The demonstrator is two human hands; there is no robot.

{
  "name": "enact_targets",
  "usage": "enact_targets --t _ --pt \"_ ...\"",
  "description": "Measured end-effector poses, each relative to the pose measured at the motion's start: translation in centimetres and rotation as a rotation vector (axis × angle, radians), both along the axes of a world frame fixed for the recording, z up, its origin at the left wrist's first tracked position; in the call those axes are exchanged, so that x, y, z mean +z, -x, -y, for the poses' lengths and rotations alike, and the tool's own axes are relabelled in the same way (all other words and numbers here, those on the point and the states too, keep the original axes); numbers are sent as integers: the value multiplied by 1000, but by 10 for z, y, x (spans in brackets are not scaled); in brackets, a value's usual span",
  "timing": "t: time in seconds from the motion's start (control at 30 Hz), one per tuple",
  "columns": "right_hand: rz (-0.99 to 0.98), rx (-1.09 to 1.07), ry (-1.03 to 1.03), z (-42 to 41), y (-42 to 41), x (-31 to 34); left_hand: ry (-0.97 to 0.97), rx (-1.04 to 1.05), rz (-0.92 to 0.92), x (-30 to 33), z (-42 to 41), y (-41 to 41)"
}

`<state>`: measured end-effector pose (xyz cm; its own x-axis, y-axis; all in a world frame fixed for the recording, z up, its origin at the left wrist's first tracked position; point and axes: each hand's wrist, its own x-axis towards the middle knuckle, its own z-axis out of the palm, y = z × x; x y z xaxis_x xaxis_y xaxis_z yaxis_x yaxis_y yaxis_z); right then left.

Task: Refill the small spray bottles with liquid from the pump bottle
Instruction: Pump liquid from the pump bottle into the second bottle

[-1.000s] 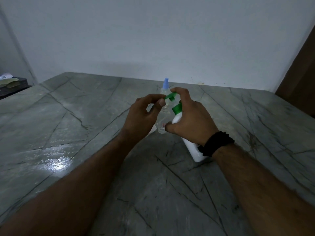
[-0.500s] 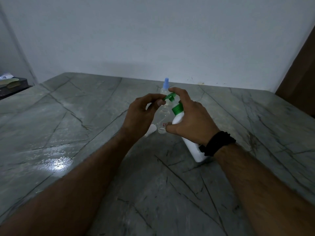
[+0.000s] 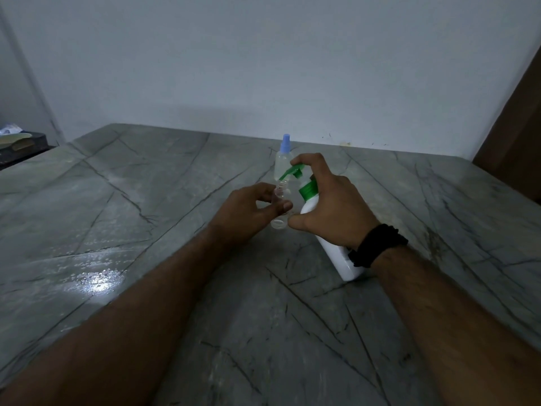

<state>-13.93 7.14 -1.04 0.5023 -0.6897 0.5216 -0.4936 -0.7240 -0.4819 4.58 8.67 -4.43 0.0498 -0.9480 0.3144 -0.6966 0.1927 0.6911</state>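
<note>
A white pump bottle [image 3: 339,259] with a green pump head [image 3: 292,172] leans on the grey stone table [image 3: 146,200]. My right hand [image 3: 330,206] wraps its neck, with a finger on top of the pump. The green spout points down at the open threaded neck of a small clear spray bottle [image 3: 281,190]. My left hand [image 3: 248,212] pinches that uncapped bottle just below the spout. Behind them stands a second small clear spray bottle [image 3: 283,162] with a light blue sprayer top, upright.
A wet, shiny patch [image 3: 96,279] lies on the table at the left. A dark box with papers [image 3: 17,142] sits past the table's far left corner. A brown door or panel [image 3: 515,136] stands at the right.
My left hand has slid down the small bottle, so its open neck now shows under the spout. The pump head has risen slightly under my right finger.
</note>
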Motion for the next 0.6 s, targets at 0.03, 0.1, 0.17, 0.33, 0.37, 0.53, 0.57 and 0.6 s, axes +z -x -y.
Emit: enact_targets --t 0.03,0.1,0.17,0.33,0.37,0.53,0.57,0.6 --pt "2 1 -5 0 0 0 0 -2 0 0 0 0" --pt "6 -9 -10 1 0 -1 7 -14 5 -1 1 -1" --pt "2 -32 -5 2 0 -1 9 -25 16 -1 1 0" --pt "-17 -47 11 2 -1 -1 -21 -28 13 -2 2 0" --pt "-18 -50 13 2 -1 -1 -25 -29 7 -2 2 0" --pt "-9 -39 8 3 -3 -1 -32 -37 -17 -1 1 0" --pt "-3 -30 3 3 -3 -1 -33 -38 -23 -1 1 1" --pt "0 -28 2 3 -4 -1 -34 -38 -25 -1 1 1"
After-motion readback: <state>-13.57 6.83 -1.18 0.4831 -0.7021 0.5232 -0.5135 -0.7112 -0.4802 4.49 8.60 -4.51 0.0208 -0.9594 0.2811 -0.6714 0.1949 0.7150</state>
